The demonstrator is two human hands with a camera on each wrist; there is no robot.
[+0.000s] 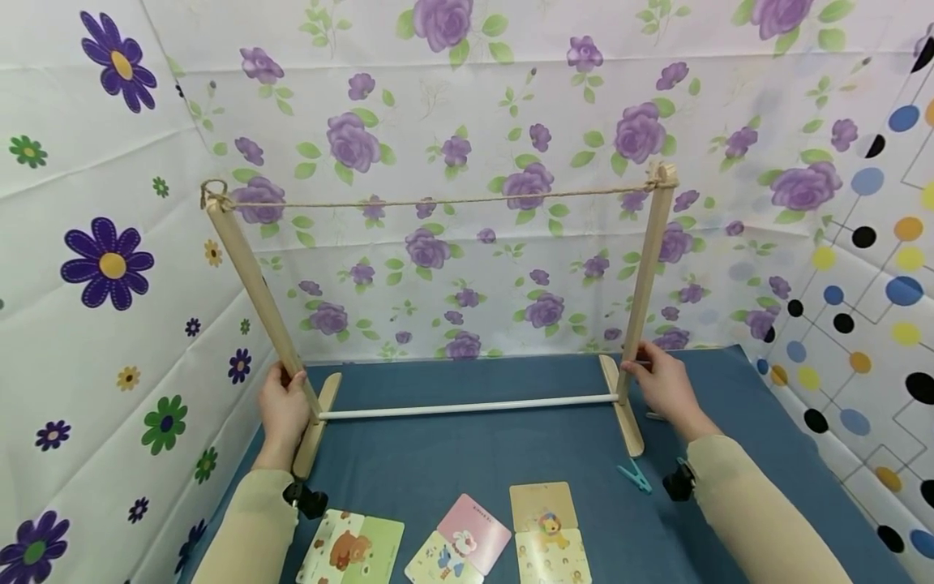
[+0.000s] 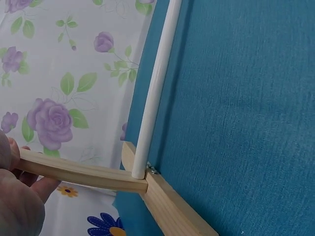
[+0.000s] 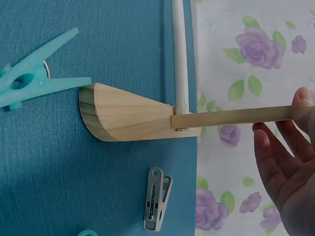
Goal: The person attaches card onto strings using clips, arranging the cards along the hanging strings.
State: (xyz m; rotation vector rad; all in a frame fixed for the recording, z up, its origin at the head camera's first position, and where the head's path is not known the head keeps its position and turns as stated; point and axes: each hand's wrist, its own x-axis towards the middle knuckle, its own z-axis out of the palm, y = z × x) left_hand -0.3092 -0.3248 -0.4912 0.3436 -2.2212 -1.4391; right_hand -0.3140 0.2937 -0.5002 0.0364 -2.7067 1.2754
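A wooden frame stands on the blue cloth, with a left post (image 1: pixel 251 280), a right post (image 1: pixel 647 272), flat wooden feet (image 1: pixel 629 418) and a white rod (image 1: pixel 467 407) joining them low down. Twine (image 1: pixel 438 201) runs between the post tops, knotted at both ends. My left hand (image 1: pixel 283 410) grips the left post near its lower end; in the left wrist view, thumb and fingers lie around that wood. With my right hand (image 1: pixel 667 388) I pinch the right post low down, thumb on one side and fingers on the other, as the right wrist view shows.
Three pairs of picture cards lie at the front: bear cards (image 1: pixel 350 547), rabbit cards (image 1: pixel 460 542) and lion cards (image 1: pixel 550 531). A teal clothespin (image 1: pixel 636 477) lies by the right foot, and a grey clothespin (image 3: pixel 156 200) is beside it. Patterned cloth walls (image 1: pixel 467 105) stand around.
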